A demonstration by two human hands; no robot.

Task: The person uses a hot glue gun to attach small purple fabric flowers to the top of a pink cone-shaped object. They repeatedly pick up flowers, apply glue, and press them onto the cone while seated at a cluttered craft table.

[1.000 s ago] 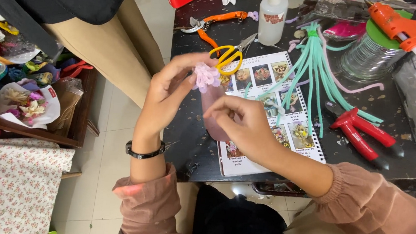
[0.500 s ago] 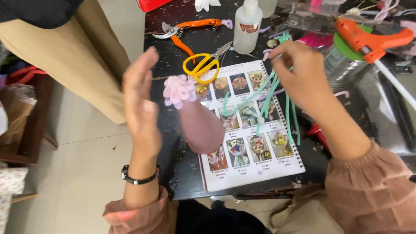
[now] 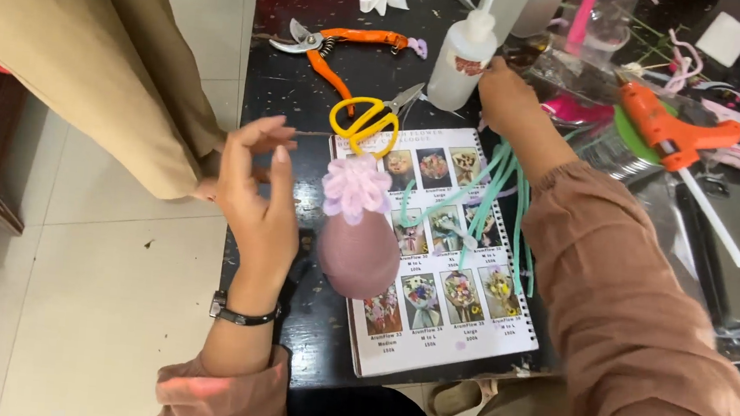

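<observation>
Black table (image 3: 302, 71), cluttered, over pale tiled floor (image 3: 99, 301).
- Left hand (image 3: 256, 199): raised at the table's left edge, fingers loosely apart, holding nothing visible.
- Pink flower (image 3: 356, 187): just beside it, atop a mauve cone (image 3: 358, 251) on the booklet (image 3: 457, 329).
- Right hand (image 3: 504, 95): by the squeeze bottle (image 3: 463, 57), fingers closed on green strands (image 3: 499, 187).
- Yellow scissors (image 3: 366, 118), orange pruners (image 3: 339, 43), glue gun (image 3: 671, 126): far side.

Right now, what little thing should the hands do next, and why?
Probably the right hand should close on a green strand and draw it back to the pink fluffy flower. That hand is stretched out by the white squeeze bottle, where the strands' ends lie, while the left hand waits open beside the flower, holding nothing.
</observation>
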